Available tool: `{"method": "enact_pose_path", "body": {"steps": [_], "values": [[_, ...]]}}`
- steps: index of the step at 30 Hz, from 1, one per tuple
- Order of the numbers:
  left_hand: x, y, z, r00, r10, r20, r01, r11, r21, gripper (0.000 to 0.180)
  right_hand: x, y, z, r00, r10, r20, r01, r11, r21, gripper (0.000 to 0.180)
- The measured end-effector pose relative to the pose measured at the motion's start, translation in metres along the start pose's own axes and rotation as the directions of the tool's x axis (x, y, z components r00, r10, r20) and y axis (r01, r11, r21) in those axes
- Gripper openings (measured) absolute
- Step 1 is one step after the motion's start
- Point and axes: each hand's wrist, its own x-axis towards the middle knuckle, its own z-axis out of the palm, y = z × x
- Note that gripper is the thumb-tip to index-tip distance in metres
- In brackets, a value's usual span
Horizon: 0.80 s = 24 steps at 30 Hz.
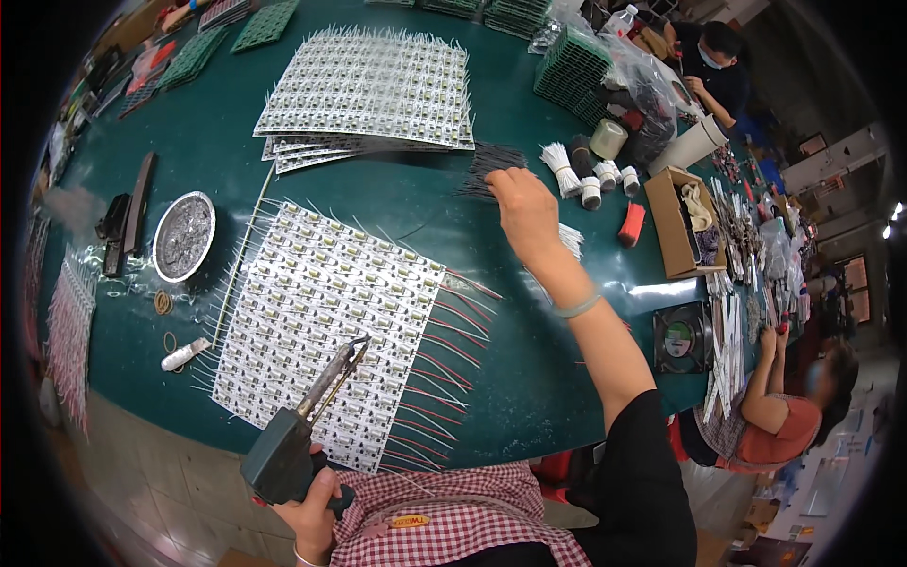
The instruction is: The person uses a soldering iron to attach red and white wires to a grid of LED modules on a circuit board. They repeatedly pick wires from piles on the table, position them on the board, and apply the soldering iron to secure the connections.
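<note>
My left hand grips a dark soldering gun at the lower edge, its metal tip resting over a large white panel of small circuit boards. Red wires stick out of the panel's right side and white wires out of its left. My right hand reaches far across the green table and touches a bundle of thin black wires. Whether the fingers are closed on the wires is hidden by the back of the hand.
A round tin of grey solder dross sits left of the panel. More white board panels lie further back. White wire bundles, tape rolls, a cardboard box and a small fan stand right. Two other people work at the right edge.
</note>
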Motion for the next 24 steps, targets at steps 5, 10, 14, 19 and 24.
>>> {"method": "enact_pose_path", "body": {"steps": [5, 10, 14, 19, 24], "values": [[0.000, -0.001, -0.001, 1.000, 0.021, 0.021, -0.020, 1.000, -0.021, 0.051, 0.021, -0.008, -0.058, 0.940, -0.168, 0.298, 0.211, 0.970, -0.119, 0.011], [-0.002, 0.004, 0.008, 1.000, -0.014, -0.028, 0.014, 1.000, 0.001, 0.057, 0.053, -0.040, -0.085, 0.737, -0.158, 0.657, 0.370, 0.908, -0.197, 0.009], [-0.006, 0.006, 0.008, 1.000, -0.014, -0.018, 0.013, 1.000, -0.014, 0.058, 0.060, -0.053, -0.071, 0.664, -0.178, 0.726, 0.448, 0.873, -0.196, 0.011], [-0.007, 0.001, -0.008, 0.999, 0.039, 0.035, -0.036, 0.996, -0.087, 0.051, 0.063, -0.065, -0.060, 0.526, -0.117, 0.842, 0.496, 0.847, -0.192, 0.007], [-0.004, 0.007, -0.005, 1.000, 0.026, 0.015, -0.024, 0.997, -0.075, 0.052, 0.049, -0.062, -0.042, 0.495, -0.158, 0.854, 0.564, 0.806, -0.178, 0.006]]}}
